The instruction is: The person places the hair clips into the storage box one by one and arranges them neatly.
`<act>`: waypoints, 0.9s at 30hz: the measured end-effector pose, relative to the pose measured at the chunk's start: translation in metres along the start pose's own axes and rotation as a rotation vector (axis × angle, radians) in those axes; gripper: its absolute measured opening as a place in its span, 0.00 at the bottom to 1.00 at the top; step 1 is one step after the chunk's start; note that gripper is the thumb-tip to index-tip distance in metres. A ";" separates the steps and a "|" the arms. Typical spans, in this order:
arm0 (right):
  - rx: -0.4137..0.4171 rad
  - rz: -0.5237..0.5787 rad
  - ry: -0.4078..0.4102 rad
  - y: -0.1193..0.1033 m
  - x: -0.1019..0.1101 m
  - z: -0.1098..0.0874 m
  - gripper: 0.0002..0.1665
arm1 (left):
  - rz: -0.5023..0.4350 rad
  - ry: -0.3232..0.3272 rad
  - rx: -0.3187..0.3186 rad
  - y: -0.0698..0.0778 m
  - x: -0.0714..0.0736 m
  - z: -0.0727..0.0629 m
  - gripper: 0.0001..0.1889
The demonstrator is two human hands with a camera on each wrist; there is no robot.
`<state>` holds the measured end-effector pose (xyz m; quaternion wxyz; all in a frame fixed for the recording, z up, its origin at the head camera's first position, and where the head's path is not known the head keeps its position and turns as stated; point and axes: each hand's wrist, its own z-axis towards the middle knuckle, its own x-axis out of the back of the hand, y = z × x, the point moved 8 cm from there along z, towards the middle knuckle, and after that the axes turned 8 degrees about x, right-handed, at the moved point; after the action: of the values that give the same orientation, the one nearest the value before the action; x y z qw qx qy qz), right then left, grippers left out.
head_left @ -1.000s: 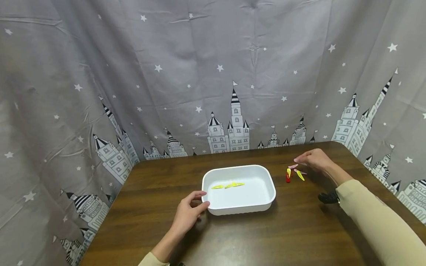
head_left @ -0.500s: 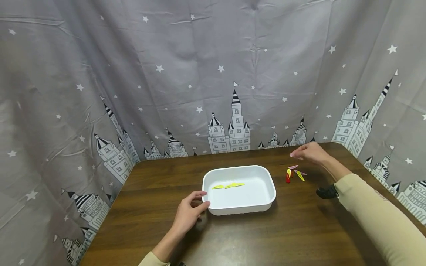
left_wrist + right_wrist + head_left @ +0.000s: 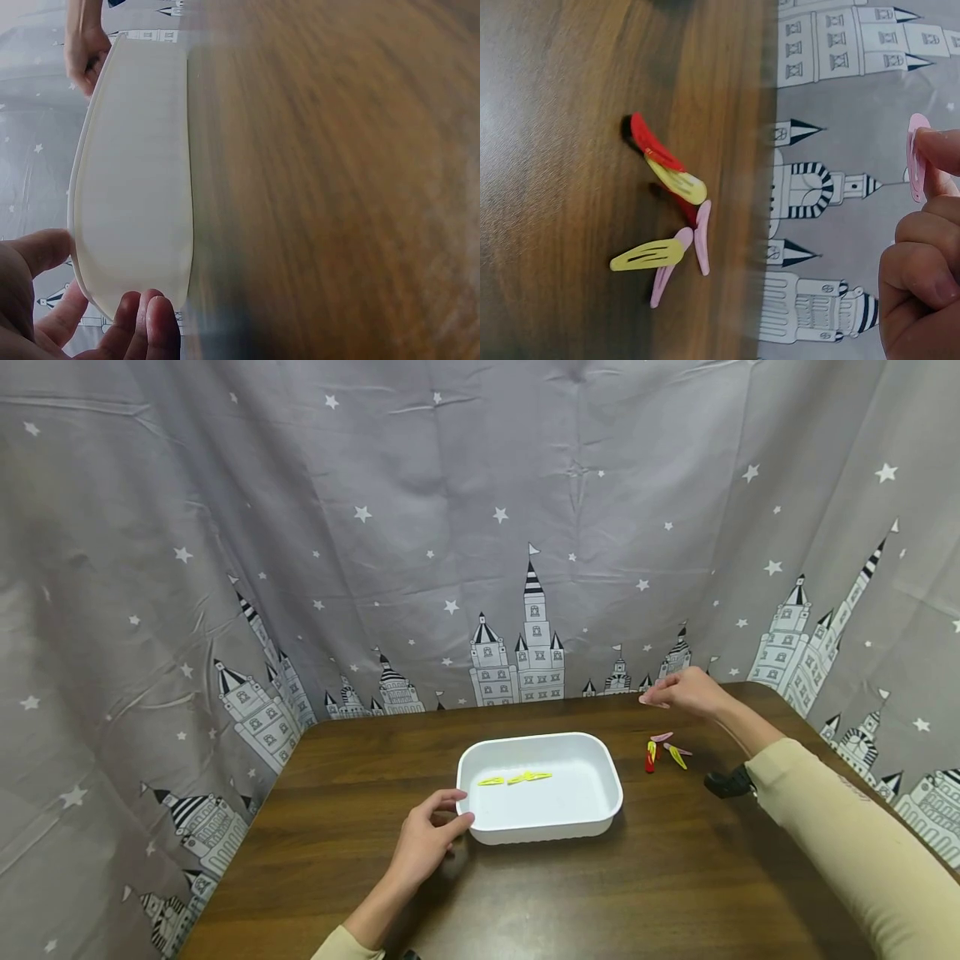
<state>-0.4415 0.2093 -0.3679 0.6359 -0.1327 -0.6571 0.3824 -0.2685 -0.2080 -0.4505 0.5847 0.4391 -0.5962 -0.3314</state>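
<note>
Curled at the left end of one white tray [image 3: 540,835], my left hand [image 3: 422,842] holds its rim; my right hand [image 3: 692,693], raised, pinches one pink clip [image 3: 913,150]. It could slip if my pinch loosens, and bumping the tray could shift its three yellow clips [image 3: 537,776]. Right of the tray lie two yellow clips [image 3: 646,256], two pink clips [image 3: 702,241] and apparently two red clips [image 3: 654,142], one mostly hidden

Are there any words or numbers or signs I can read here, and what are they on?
No words, numbers, brands or signs can be read.
Right sleeve: faint marks, too small and blurred to read.
Hair clips and white tray: no readable writing.
Curtain: stars and castles, just pictures.
</note>
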 end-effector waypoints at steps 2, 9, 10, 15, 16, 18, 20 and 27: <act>0.014 -0.004 -0.003 -0.005 0.000 0.002 0.20 | 0.001 0.001 -0.001 0.000 0.000 0.000 0.18; 0.029 -0.010 -0.020 -0.020 -0.003 0.008 0.17 | -0.001 0.002 0.000 0.000 0.000 -0.001 0.18; 0.028 -0.007 -0.023 -0.022 -0.003 0.008 0.17 | 0.000 0.002 0.000 0.000 0.000 -0.001 0.18; 0.046 -0.011 -0.029 -0.034 -0.006 0.012 0.15 | 0.000 0.000 0.002 0.000 0.000 -0.001 0.18; 0.051 -0.013 -0.029 -0.036 -0.006 0.012 0.14 | 0.000 -0.001 0.002 0.000 0.000 -0.001 0.18; 0.058 -0.016 -0.029 -0.041 -0.007 0.014 0.14 | 0.000 -0.003 0.002 0.001 0.000 -0.001 0.18; 0.066 -0.012 -0.038 -0.045 -0.008 0.016 0.14 | 0.001 -0.004 0.003 0.001 0.000 -0.001 0.18; 0.066 0.066 -0.100 -0.058 -0.019 0.022 0.14 | -0.002 -0.001 0.007 0.001 0.000 -0.001 0.18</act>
<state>-0.4413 0.1497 -0.3408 0.5933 -0.1140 -0.6704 0.4306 -0.2674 -0.2077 -0.4491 0.5827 0.4416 -0.5971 -0.3301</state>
